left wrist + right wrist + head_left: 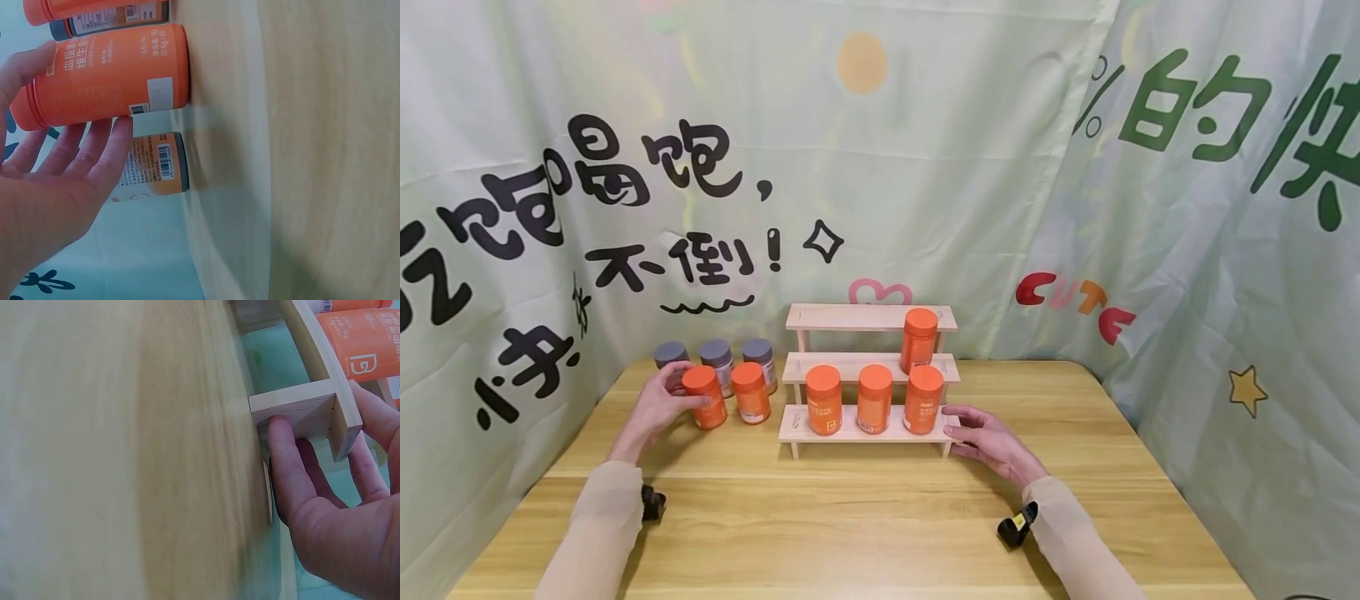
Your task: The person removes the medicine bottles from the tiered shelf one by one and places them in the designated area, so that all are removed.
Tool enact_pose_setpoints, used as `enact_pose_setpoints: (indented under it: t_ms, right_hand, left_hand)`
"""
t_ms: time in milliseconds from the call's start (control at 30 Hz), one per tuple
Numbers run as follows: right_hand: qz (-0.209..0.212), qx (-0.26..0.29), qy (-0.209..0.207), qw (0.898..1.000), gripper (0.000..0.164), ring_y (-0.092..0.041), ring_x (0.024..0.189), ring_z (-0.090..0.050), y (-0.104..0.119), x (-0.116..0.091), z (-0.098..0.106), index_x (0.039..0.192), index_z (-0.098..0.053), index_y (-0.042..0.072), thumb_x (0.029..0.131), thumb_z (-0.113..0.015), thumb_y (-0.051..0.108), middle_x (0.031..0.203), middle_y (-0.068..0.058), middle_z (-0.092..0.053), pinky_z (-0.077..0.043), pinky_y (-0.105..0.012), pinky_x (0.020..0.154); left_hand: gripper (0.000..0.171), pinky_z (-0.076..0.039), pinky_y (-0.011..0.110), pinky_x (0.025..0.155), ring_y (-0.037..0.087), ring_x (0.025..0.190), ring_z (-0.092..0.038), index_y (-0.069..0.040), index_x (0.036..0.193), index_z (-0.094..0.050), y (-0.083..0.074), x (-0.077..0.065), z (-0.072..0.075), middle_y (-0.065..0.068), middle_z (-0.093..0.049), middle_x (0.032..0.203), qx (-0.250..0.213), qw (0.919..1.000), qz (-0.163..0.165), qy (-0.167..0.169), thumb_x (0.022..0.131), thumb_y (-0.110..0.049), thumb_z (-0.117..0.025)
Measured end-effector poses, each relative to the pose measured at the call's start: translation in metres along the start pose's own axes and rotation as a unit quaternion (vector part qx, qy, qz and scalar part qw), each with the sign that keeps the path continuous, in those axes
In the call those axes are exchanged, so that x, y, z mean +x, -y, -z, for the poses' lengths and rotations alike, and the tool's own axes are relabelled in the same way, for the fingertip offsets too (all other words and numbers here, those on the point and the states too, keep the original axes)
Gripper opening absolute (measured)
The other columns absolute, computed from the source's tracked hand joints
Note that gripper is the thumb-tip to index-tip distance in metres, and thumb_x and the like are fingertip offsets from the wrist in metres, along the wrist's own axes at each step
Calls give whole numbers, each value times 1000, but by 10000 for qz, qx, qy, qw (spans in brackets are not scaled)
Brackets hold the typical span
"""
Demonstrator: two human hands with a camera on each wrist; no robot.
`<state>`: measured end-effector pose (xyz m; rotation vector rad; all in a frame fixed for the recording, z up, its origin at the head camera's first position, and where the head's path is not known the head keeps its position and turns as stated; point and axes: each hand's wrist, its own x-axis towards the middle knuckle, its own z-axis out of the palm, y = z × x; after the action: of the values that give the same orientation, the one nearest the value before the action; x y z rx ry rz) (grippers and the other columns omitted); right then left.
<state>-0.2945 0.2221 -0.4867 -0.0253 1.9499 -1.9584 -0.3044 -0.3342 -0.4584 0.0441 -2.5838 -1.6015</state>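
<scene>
My left hand (655, 408) grips an orange supplement bottle (703, 400) at the left of the table, thumb on one side and fingers on the other. In the left wrist view the bottle (112, 75) shows white print and a barcode label. A second orange bottle (751, 394) stands right beside it. At the right end of a three-step wooden display rack (865, 437), my right hand (992, 442) holds the lowest step. The right wrist view shows its fingers (287, 456) against the rack's end leg (294, 403).
Three orange bottles (875, 400) line the lowest step; another (919, 340) stands on the middle step at right. Several bottles with grey-purple lids (716, 354) stand behind the left hand. A printed curtain (925, 167) hangs behind the wooden table (850, 525).
</scene>
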Motion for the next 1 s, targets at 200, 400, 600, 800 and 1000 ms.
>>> enact_pose_setpoints:
  t_ms: [200, 400, 600, 800, 1000]
  right_hand:
    - [-19, -17, -41, 10000, 53, -17, 103, -61, 0, 1, 1, 140, -49, 4, 92, -69, 15, 149, -19, -37, -55, -39, 92]
    - [-18, -48, -24, 10000, 53, -17, 104, -61, 0, 0, 0, 141, -48, 4, 93, -68, 15, 151, -20, -34, -55, -39, 92]
    - [-22, -50, 3, 10000, 54, -16, 104, -61, 0, 0, 0, 142, -47, 4, 93, -68, 15, 154, -21, -31, -56, -38, 90]
    - [-11, -31, -32, 10000, 54, -16, 104, -61, 0, 0, 0, 141, -48, 4, 92, -68, 15, 153, -21, -32, -56, -37, 90]
    - [-24, -52, -29, 10000, 54, -16, 106, -60, 0, 1, 0, 141, -48, 4, 92, -69, 15, 156, -20, -28, -56, -37, 90]
  left_hand:
    - [88, -40, 58, 107, 45, 129, -45, -4, 146, -34, 0, -1, 1, 29, -41, 147, -83, 10000, 32, 36, 76, -19, -85]
    - [88, -39, 58, 107, 46, 130, -44, -4, 147, -33, 1, 0, 0, 29, -41, 147, -117, 9999, 27, 55, 77, -19, -84]
    - [87, -40, 58, 107, 45, 129, -45, -5, 146, -34, 1, -1, 2, 28, -41, 147, -88, 9999, 53, 50, 77, -20, -85]
    - [86, -40, 58, 106, 45, 129, -45, -4, 147, -34, 0, -2, 2, 29, -42, 146, -73, 10000, -11, 50, 78, -19, -84]
    - [86, -48, 47, 100, 41, 126, -48, -4, 148, -33, 0, -4, 4, 27, -43, 145, 86, 9998, -74, 136, 79, -22, -83]
